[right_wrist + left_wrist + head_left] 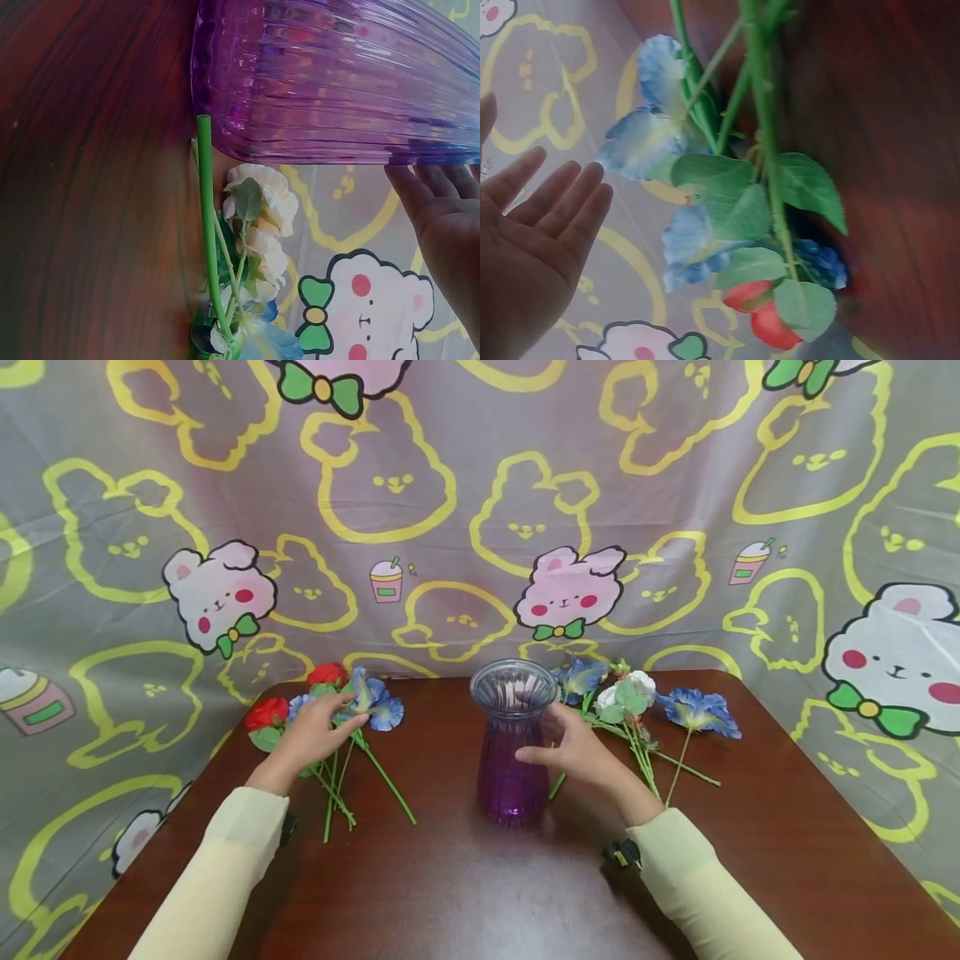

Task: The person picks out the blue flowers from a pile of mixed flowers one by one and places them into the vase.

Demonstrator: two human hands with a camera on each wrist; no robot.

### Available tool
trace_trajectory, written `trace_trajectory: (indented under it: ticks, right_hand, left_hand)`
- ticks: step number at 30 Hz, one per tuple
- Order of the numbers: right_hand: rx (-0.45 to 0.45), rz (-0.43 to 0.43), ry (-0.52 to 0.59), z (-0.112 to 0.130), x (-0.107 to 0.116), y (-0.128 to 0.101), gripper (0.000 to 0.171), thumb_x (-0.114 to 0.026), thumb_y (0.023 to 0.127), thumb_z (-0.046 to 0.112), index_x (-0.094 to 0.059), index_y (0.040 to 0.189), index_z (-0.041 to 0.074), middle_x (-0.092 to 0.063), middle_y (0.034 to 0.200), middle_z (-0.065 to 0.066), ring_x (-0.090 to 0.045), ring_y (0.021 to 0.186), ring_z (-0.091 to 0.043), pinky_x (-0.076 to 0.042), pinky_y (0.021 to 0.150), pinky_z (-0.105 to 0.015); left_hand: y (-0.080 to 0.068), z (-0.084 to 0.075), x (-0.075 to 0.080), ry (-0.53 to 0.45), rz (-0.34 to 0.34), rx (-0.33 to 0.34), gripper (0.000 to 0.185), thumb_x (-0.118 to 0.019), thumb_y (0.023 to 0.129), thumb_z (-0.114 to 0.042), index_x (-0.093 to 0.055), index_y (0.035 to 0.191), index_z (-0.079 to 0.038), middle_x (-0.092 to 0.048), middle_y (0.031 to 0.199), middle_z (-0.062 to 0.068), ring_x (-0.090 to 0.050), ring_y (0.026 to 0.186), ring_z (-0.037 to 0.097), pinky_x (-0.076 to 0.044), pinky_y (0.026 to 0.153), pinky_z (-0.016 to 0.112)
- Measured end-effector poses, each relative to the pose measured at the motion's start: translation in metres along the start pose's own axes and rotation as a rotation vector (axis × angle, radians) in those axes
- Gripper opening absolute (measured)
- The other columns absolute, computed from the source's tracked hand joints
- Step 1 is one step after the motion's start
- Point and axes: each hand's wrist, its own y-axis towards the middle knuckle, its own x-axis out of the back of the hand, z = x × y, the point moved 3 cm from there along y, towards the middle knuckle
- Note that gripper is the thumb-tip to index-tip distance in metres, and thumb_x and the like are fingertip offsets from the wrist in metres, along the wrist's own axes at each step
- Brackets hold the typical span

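Note:
A ribbed glass vase (512, 777), purple below with a clear flared rim, stands upright on the brown table. Beside its right side is my right hand (581, 752), thumb toward the front and fingers toward the back. In the right wrist view, the fingertips (401, 180) are right at the glass. My left hand (311, 731) hovers over the left group of flowers, fingers extended and holding nothing. That group has red roses (267, 713) and blue flowers (385, 714) with green stems. The left wrist view shows the palm (532, 240) apart from the blooms.
Right of the vase lie white flowers (639, 683) and blue flowers (697, 710), their stems crossing and pointing toward the front. A patterned grey curtain (450, 460) hangs behind and beside the table (420, 893).

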Motion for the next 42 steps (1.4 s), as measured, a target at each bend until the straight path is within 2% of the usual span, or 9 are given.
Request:
trace_trajectory:
  ticks: [3, 7, 10, 16, 27, 35, 39, 42]
  right_hand:
    - [-0.004, 0.001, 0.004, 0.0, 0.0, -0.001, 0.073, -0.079, 0.081, 0.009, -0.042, 0.144, 0.007, -0.051, 0.14, -0.012, -0.046, 0.13, -0.026, -0.036, 0.107, -0.045]
    - [-0.018, -0.005, 0.006, -0.001, 0.0, -0.002, 0.071, -0.078, 0.082, 0.008, -0.042, 0.144, 0.007, -0.05, 0.141, -0.011, -0.044, 0.132, -0.026, -0.034, 0.108, -0.045]
    - [-0.021, -0.009, 0.006, -0.002, 0.0, -0.003, 0.071, -0.077, 0.083, 0.007, -0.042, 0.144, 0.006, -0.049, 0.142, -0.012, -0.044, 0.132, -0.026, -0.034, 0.108, -0.045]
    - [-0.024, -0.005, -0.001, -0.003, 0.0, -0.003, 0.071, -0.078, 0.082, 0.007, -0.042, 0.144, 0.005, -0.049, 0.141, -0.013, -0.044, 0.131, -0.027, -0.034, 0.108, -0.046]
    - [-0.048, -0.004, 0.014, -0.002, -0.001, -0.004, 0.073, -0.078, 0.083, 0.011, -0.041, 0.146, 0.008, -0.048, 0.143, -0.011, -0.041, 0.134, -0.026, -0.031, 0.109, -0.048]
    - [-0.046, -0.001, 0.004, -0.004, -0.001, -0.004, 0.075, -0.079, 0.083, 0.016, -0.04, 0.146, 0.008, -0.047, 0.144, -0.011, -0.041, 0.134, -0.026, -0.031, 0.109, -0.049]
    - [-0.039, 0.0, -0.001, -0.003, -0.001, -0.004, 0.075, -0.079, 0.083, 0.016, -0.04, 0.146, 0.009, -0.047, 0.144, -0.01, -0.041, 0.134, -0.025, -0.032, 0.109, -0.048]
    - [-0.03, 0.001, 0.001, -0.003, -0.001, -0.004, 0.074, -0.078, 0.083, 0.013, -0.04, 0.146, 0.007, -0.047, 0.144, -0.012, -0.041, 0.134, -0.027, -0.032, 0.109, -0.048]
  left_hand:
    - [0.0, 0.007, -0.002, 0.02, 0.006, 0.009, 0.062, -0.057, 0.098, -0.041, -0.047, 0.139, 0.004, -0.05, 0.136, 0.025, -0.049, 0.121, 0.044, -0.04, 0.097, 0.06]
    - [0.0, 0.013, -0.004, 0.019, 0.009, 0.025, 0.056, -0.062, 0.096, -0.035, -0.053, 0.133, 0.007, -0.056, 0.128, 0.027, -0.056, 0.112, 0.043, -0.047, 0.089, 0.057]
    - [0.0, 0.017, -0.008, 0.011, 0.042, 0.043, 0.053, -0.063, 0.096, -0.032, -0.055, 0.129, 0.009, -0.059, 0.124, 0.028, -0.061, 0.105, 0.041, -0.051, 0.083, 0.054]
    - [0.0, 0.021, -0.015, 0.026, 0.106, 0.074, 0.05, -0.064, 0.095, -0.027, -0.056, 0.126, 0.012, -0.06, 0.12, 0.029, -0.06, 0.105, 0.042, -0.05, 0.083, 0.054]
    - [0.002, 0.025, -0.027, 0.091, 0.095, 0.072, 0.032, -0.071, 0.09, -0.016, -0.066, 0.109, 0.01, -0.067, 0.101, 0.024, -0.064, 0.09, 0.036, -0.052, 0.076, 0.05]
    - [0.0, 0.026, -0.03, 0.136, 0.107, 0.154, 0.031, -0.074, 0.085, -0.014, -0.067, 0.104, 0.01, -0.068, 0.097, 0.023, -0.065, 0.087, 0.035, -0.053, 0.074, 0.048]
    - [-0.001, 0.025, -0.03, 0.167, 0.097, 0.179, 0.022, -0.077, 0.083, -0.013, -0.069, 0.09, 0.006, -0.068, 0.088, 0.018, -0.063, 0.077, 0.03, -0.052, 0.068, 0.046]
    - [-0.001, 0.025, -0.031, 0.158, 0.104, 0.195, 0.021, -0.077, 0.082, -0.013, -0.065, 0.069, -0.002, -0.059, 0.066, 0.006, -0.052, 0.059, 0.019, -0.046, 0.054, 0.037]
